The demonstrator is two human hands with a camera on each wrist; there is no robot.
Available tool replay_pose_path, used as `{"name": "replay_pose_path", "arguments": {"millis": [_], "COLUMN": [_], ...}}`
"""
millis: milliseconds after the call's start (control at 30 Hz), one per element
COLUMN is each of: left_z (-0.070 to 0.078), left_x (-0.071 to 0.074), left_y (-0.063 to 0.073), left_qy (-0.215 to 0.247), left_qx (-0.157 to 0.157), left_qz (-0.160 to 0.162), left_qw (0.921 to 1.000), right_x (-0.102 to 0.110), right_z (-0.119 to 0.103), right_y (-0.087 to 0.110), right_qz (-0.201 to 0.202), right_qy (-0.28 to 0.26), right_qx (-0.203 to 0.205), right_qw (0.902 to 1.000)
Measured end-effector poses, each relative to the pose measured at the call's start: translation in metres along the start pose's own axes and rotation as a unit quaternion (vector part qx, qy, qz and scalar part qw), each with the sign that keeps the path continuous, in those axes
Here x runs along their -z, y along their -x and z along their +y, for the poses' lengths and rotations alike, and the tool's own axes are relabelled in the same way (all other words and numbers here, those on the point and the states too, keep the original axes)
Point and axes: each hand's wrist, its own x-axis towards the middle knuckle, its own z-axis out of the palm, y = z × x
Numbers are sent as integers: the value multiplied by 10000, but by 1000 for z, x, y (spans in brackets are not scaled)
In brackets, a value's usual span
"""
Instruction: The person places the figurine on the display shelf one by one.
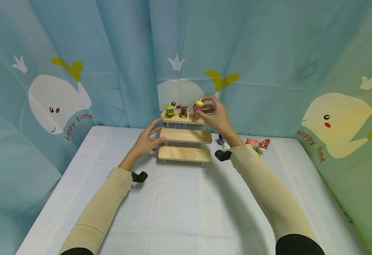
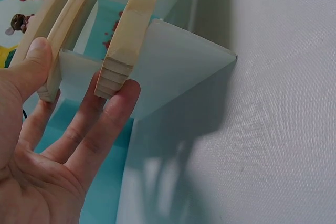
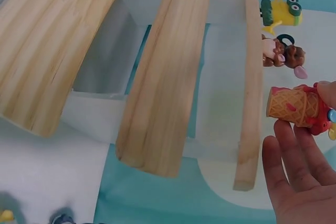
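A three-step wooden display shelf [image 1: 186,136] with pale translucent side panels stands near the back of the table. My left hand [image 1: 144,143] holds its left side; in the left wrist view the thumb [image 2: 38,59] lies against the middle board and fingertips touch the board ends. At the top step's right end, my right hand [image 1: 217,115] pinches a toy figure [image 1: 198,105] with a yellow-green head, red-and-blue body and waffle-cone base. In the right wrist view a small gap separates that cone [image 3: 292,105] from the top board [image 3: 252,85]. A yellow-green goggled figure [image 1: 170,111] and a brown big-eared figure [image 1: 183,111] stand on that board.
Right of the shelf, a pink figure [image 1: 251,142] and a red-and-white figure [image 1: 264,145] lie together on the white-covered table [image 1: 173,212]. A white figure [image 1: 225,146] and a dark one [image 1: 221,139] are partly behind my right forearm. A blue curtain [image 1: 125,53] hangs close behind.
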Motion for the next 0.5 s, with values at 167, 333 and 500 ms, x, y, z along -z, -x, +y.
{"name": "replay_pose_path", "arguments": {"millis": [167, 333, 500], "left_z": [0, 1, 1], "left_x": [0, 0, 0], "left_y": [0, 0, 0], "left_qy": [10, 14, -19], "left_qx": [9, -33, -2], "left_qz": [-5, 2, 10], "left_qw": [10000, 10000, 10000], "right_x": [-5, -7, -10], "right_z": [3, 3, 2], "right_y": [-2, -3, -3], "right_qz": [50, 31, -32], "right_qy": [19, 120, 225], "right_qx": [-87, -35, -82], "right_qw": [9999, 9999, 9997]}}
